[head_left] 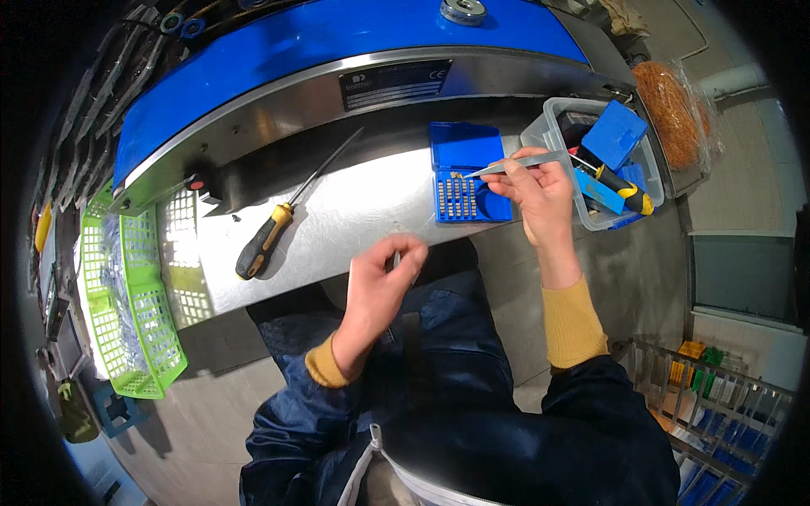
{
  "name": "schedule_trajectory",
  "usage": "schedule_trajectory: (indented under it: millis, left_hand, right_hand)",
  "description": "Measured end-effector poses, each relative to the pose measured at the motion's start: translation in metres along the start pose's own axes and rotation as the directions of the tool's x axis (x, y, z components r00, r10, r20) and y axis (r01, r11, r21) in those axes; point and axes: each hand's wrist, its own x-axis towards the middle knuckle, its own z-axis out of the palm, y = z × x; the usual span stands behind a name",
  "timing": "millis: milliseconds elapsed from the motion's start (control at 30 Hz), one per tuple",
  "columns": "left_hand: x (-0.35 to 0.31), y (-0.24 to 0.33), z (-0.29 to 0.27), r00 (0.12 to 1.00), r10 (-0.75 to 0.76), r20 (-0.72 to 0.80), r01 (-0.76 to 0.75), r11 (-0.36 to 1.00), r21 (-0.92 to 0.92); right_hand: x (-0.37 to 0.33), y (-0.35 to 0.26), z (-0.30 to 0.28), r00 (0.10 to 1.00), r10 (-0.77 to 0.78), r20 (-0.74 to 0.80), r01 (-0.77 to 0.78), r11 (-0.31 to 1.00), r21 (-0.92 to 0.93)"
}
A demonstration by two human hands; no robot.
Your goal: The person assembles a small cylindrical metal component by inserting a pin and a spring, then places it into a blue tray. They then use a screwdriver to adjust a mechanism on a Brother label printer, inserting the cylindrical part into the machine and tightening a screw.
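The tweezers (489, 170) lay slantwise in the grasp of the person's right hand (540, 192), pinched between thumb and fingers. Their tips pointed left over the open blue case (464, 150), close to its upper row of little pieces; whether they touched one could not be told. The case sat near the front edge of the metal surface (337, 232), its lid folded back, with small metallic pieces (458, 202) standing in rows inside.

The left hand (384, 277) hovered in front of the surface's edge, left of the case, its fingers curled toward the thumb; it was blurred, and whether it gripped anything could not be told.

Just right of the case stood a clear plastic bin (547, 133) holding a blue box (615, 135) and a black-and-yellow handle (623, 189). Well to the left, a long screwdriver (264, 243) lay slantwise, its shaft pointing away from the person. Beyond it, at the left end, was a green basket (150, 304). Behind everything ran a machine's blue panel (337, 38) with a metal ring (463, 12) on top.
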Motion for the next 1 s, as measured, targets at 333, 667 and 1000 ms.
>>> schedule_trajectory:
  millis: [333,667,1000]
  left_hand:
    - [0.062,0.029,0.002,0.930,0.310,0.197,-0.335,0.936,0.108]
    - [0.069,0.020,-0.005,0.958,0.217,0.185,-0.247,0.957,0.154]
    - [0.059,0.003,0.001,0.902,0.396,0.173,-0.432,0.808,0.401]
  right_hand:
    - [-0.004,0.000,-0.002,0.939,0.257,0.227,-0.320,0.895,0.310]
    - [-0.004,-0.001,0.003,0.923,0.291,0.253,-0.368,0.859,0.355]
    - [-0.023,-0.008,0.009,0.999,-0.025,0.033,0.025,1.000,0.015]
